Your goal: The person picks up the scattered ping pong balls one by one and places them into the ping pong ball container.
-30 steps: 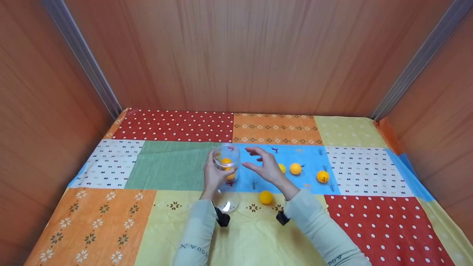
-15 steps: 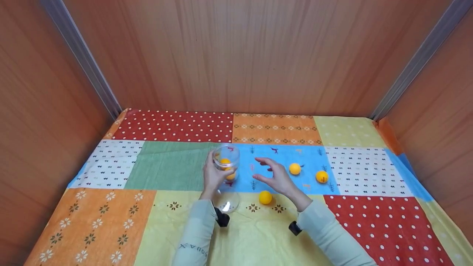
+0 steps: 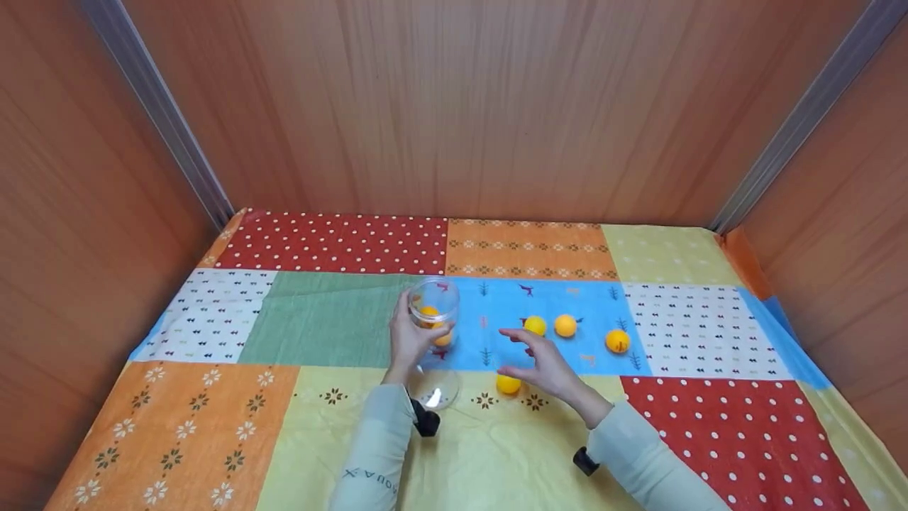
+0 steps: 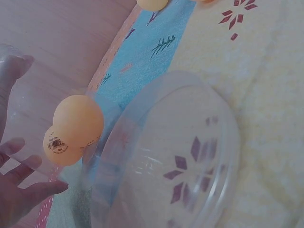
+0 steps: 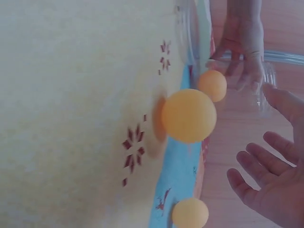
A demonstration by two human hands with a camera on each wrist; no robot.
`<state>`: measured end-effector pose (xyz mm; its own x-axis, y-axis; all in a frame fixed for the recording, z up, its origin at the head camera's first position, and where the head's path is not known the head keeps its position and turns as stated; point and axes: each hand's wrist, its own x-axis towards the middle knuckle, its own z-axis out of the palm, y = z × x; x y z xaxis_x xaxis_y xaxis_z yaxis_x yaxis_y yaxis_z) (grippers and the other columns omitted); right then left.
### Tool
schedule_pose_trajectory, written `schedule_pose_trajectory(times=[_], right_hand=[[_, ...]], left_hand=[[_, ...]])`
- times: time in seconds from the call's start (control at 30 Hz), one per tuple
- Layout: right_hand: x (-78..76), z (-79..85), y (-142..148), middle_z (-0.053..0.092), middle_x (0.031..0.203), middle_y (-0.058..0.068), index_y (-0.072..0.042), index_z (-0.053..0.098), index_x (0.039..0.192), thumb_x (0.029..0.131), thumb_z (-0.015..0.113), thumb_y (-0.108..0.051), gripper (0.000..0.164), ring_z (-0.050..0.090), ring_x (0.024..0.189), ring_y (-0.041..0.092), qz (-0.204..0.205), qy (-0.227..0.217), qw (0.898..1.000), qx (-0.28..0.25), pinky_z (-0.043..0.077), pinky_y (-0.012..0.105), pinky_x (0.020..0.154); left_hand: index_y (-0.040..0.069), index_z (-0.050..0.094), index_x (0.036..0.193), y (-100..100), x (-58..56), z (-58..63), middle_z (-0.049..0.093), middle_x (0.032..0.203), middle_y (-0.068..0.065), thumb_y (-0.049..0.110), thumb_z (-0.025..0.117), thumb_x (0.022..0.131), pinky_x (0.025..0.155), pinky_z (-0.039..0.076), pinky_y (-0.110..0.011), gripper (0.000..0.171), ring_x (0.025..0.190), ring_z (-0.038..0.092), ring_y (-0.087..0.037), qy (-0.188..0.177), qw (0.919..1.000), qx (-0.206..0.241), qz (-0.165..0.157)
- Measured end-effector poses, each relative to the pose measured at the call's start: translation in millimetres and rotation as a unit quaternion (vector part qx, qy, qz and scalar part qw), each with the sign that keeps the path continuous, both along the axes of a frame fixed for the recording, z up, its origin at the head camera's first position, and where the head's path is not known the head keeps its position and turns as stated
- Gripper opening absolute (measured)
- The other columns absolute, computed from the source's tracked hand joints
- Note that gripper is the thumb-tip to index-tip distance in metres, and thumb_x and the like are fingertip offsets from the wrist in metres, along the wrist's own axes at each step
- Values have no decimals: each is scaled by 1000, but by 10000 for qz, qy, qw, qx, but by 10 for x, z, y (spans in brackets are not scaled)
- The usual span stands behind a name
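Note:
My left hand grips a clear jar, its mouth uncovered. Inside sit orange table tennis balls; two of these balls show through the wall in the left wrist view. A clear round lid lies on the cloth just in front of the jar. My right hand hovers with fingers spread and bent, holding nothing. Partly under its thumb, in the head view, is a loose ball. The right wrist view shows this ball apart from the fingers.
Three more loose balls lie right of the jar on the blue patch: a yellowish ball, an orange ball and a printed ball. A patchwork cloth covers the table. Wood-look panels rise behind and at both sides.
My right hand has moved from beside the jar to the right and nearer to me, over the front ball. The yellowish ball, hidden half a second ago, shows again. The left hand and jar stay put.

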<state>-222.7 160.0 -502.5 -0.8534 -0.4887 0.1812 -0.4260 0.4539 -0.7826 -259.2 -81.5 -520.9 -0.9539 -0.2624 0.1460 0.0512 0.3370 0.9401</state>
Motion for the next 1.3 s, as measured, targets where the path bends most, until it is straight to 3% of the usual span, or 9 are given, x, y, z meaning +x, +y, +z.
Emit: schedule_pose_trajectory(times=[0.4,0.7,0.83,1.07,1.3], right_hand=[[32,-179,141,45,129,7,-8,43,130,73,72,-19,65,40,114,34,248,-605,9979,39,35,50,91],[175,3,124,42,128,23,1,41,129,72,70,-2,63,39,114,40,524,-1086,9926,-174,32,53,93],[149,-68,124,43,127,23,3,42,128,72,69,0,62,42,112,38,615,-1278,9895,-267,32,52,93],[45,-311,134,50,123,11,-5,50,124,72,70,-4,56,47,110,26,592,-1175,9912,-106,39,40,92],[34,-330,128,54,118,3,-6,55,120,74,70,-7,48,48,108,21,563,-975,9936,72,40,37,91]], left_hand=[[16,36,128,-6,0,16,46,123,-10,21,81,61,94,37,-41,80,109,46,-24,-90,10000,-20,-2],[15,35,128,3,19,3,46,123,-13,22,82,60,93,38,-42,82,109,46,-26,25,10000,33,-9],[13,36,127,7,26,-2,47,121,-13,20,82,59,92,39,-40,82,107,47,-27,123,9999,76,-22],[15,37,126,14,22,-2,48,121,-12,19,81,61,93,38,-41,79,108,47,-28,70,9999,139,-60],[14,37,126,7,13,-8,48,120,-12,18,81,60,93,38,-41,79,108,47,-28,128,9998,124,-57]])
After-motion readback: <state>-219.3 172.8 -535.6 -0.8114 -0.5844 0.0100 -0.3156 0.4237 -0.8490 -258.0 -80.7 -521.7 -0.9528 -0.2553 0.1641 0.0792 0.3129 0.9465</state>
